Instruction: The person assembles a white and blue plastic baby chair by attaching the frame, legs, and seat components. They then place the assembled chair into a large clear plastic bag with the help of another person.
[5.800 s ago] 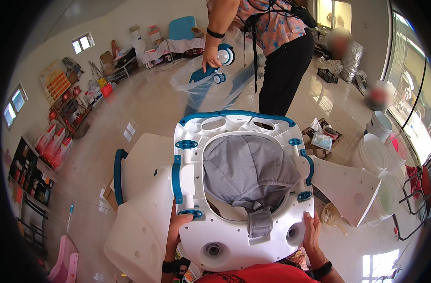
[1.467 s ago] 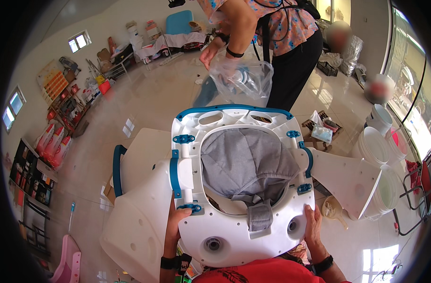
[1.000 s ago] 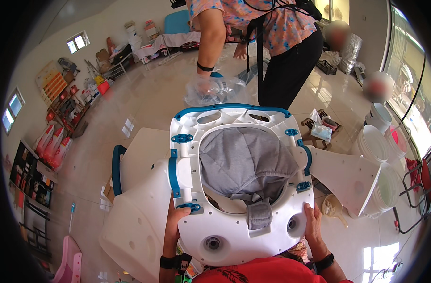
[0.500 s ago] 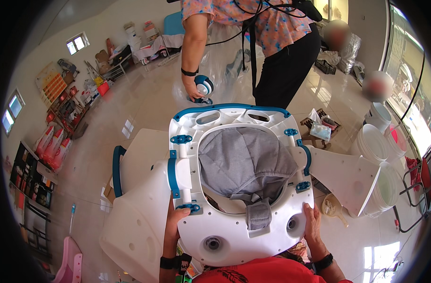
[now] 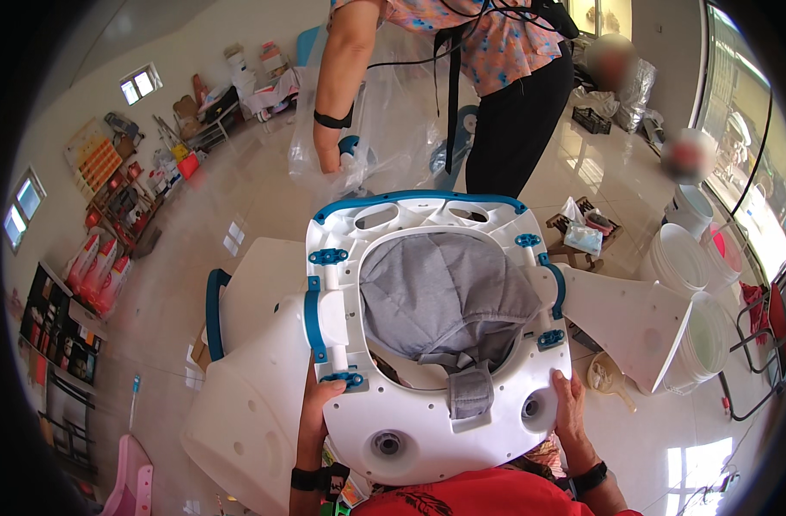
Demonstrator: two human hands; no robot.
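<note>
Red top (image 5: 505,492), dark print (image 5: 427,506), 2 black wristbands (image 5: 591,476).

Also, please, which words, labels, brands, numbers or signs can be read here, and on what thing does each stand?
None can be read clearly enough to quote.
Red packages: any print is too small and blurred.
Left wristband: pale mark, too small to read surely.
White frame: no lettering seen.

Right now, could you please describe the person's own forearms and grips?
The left grip and right grip are ungloved, and the forearms show no sleeves. The left wristband is black with a pale marking; the right wristband is black too.
</note>
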